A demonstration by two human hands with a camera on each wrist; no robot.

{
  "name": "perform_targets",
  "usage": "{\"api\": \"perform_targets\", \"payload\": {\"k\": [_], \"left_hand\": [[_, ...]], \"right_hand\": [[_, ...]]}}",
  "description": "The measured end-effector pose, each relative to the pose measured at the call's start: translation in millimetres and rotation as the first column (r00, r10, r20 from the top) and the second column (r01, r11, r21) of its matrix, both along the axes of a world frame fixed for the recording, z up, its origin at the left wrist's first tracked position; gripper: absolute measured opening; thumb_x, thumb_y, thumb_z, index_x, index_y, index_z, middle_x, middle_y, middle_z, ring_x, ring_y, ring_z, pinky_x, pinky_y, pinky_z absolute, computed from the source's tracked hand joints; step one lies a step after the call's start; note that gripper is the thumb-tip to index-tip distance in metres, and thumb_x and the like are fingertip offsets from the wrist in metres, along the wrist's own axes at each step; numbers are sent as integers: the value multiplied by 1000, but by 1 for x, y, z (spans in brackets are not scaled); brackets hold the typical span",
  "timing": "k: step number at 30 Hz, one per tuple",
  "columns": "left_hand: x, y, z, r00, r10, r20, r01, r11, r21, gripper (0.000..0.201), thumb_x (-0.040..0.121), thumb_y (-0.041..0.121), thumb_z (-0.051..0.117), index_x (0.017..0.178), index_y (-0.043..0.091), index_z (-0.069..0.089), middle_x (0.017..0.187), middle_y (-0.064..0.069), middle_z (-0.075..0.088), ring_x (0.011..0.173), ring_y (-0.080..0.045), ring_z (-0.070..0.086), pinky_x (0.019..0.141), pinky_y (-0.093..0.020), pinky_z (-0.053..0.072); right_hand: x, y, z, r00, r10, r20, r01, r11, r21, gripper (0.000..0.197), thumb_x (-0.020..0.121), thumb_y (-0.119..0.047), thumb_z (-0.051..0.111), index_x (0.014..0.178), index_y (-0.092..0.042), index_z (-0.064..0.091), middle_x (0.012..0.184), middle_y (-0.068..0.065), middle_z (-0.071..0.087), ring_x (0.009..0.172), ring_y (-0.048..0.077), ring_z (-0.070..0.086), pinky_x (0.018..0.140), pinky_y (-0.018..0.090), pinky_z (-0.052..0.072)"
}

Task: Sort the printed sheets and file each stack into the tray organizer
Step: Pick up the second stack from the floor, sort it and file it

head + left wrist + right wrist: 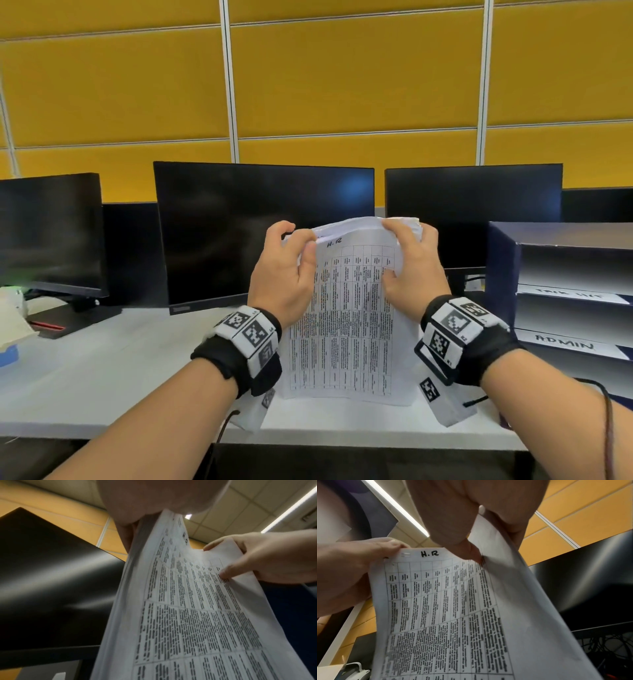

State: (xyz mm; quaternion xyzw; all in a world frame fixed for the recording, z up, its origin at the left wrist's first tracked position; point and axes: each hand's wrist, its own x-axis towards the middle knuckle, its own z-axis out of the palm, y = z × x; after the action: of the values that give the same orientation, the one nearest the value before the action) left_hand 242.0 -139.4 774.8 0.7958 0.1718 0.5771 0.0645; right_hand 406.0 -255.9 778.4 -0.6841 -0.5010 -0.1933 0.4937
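above the desk [102, 377], in front of the monitors, i see left hand [284, 274] and right hand [412, 270] each pinching the top corners of the sheet stack [346, 325] marked "h.r", held upright. sorting step, i judge. next calls for finding the matching slot in the tray organizer [568, 301] at right; only "admin" is legible.

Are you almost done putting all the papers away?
Not yet. Nothing looks filed: the dark blue tray organizer shows no sheets in the slots visible, labelled "ADMIN" and another I can't read. In hand: the left hand and right hand both grip a stack of white printed table sheets upright on the white desk, the front one marked "H.R". Left: sorting this stack and filing it.
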Motion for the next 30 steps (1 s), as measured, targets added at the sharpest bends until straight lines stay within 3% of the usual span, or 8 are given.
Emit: {"api": "perform_targets", "payload": {"k": [5, 9, 14, 18, 21, 24, 27, 30], "left_hand": [[0, 12, 7, 992, -48, 120, 53, 998, -35, 18, 96, 15, 51, 101, 16, 69, 110, -2, 53, 99, -8, 50, 93, -27, 44], [-2, 15, 9, 994, -38, 103, 35, 999, 31, 16, 93, 9, 58, 100, 12, 72, 109, -1, 53, 96, -4, 47, 86, -9, 38], [-7, 21, 8, 996, -74, 43, 71, 996, 58, 21, 92, 12, 63, 109, 13, 73, 125, -8, 52, 108, -12, 49, 97, -32, 48], [-10, 22, 13, 998, -60, 14, 60, 998, 16, 22, 92, 18, 62, 111, 17, 72, 117, 3, 48, 104, -11, 50, 93, -36, 52], [-12, 24, 15, 999, -32, -10, 31, 999, -9, 25, 94, 24, 60, 118, 21, 69, 111, 6, 46, 100, -8, 48, 92, -35, 51], [-13, 24, 15, 999, -8, -31, 5, 998, -66, 40, 96, 29, 55, 136, 22, 53, 119, 2, 46, 105, -7, 45, 97, -31, 45], [-13, 23, 11, 994, -92, 56, 104, 954, -280, 53, 92, 39, 58, 139, 24, 38, 117, 9, 51, 109, -11, 56, 92, -36, 51], [-15, 21, 6, 970, -166, 178, 236, 823, -517, 48, 84, 54, 60, 118, 22, 50, 104, 7, 65, 97, -16, 67, 82, -41, 58]], "right_hand": [[4, 0, -1, 999, 36, 8, -36, 999, 14, 70, 77, 1, 65, 132, -34, 40, 137, 1, 25, 98, 10, 41, 67, 6, 35], [6, -1, 0, 998, 67, -20, -67, 998, 19, 62, 82, -3, 62, 132, -34, 41, 136, 1, 28, 102, 9, 40, 65, 3, 34], [9, -3, 3, 979, 186, -78, -177, 978, 107, 38, 96, -19, 48, 133, -28, 46, 132, 2, 38, 111, 8, 42, 88, 16, 37], [11, -5, 0, 970, 211, -121, -185, 962, 201, 42, 93, -6, 49, 129, -28, 45, 126, -5, 45, 114, 13, 49, 99, 38, 46], [11, -5, -2, 961, 218, -168, -177, 957, 229, 42, 93, -2, 49, 127, -26, 45, 123, -6, 45, 98, 3, 52, 83, 19, 53], [11, -4, -2, 953, 224, -203, -174, 956, 237, 43, 94, 0, 47, 128, -25, 43, 122, -3, 44, 88, -4, 49, 60, 0, 44], [11, -4, -3, 934, 257, -247, -192, 946, 260, 51, 93, 1, 48, 136, -25, 36, 125, -5, 39, 89, -4, 49, 58, -1, 44], [13, -2, -3, 909, 285, -304, -193, 935, 299, 55, 93, -2, 50, 139, -25, 32, 126, -3, 44, 100, 5, 54, 61, 7, 49]]}}
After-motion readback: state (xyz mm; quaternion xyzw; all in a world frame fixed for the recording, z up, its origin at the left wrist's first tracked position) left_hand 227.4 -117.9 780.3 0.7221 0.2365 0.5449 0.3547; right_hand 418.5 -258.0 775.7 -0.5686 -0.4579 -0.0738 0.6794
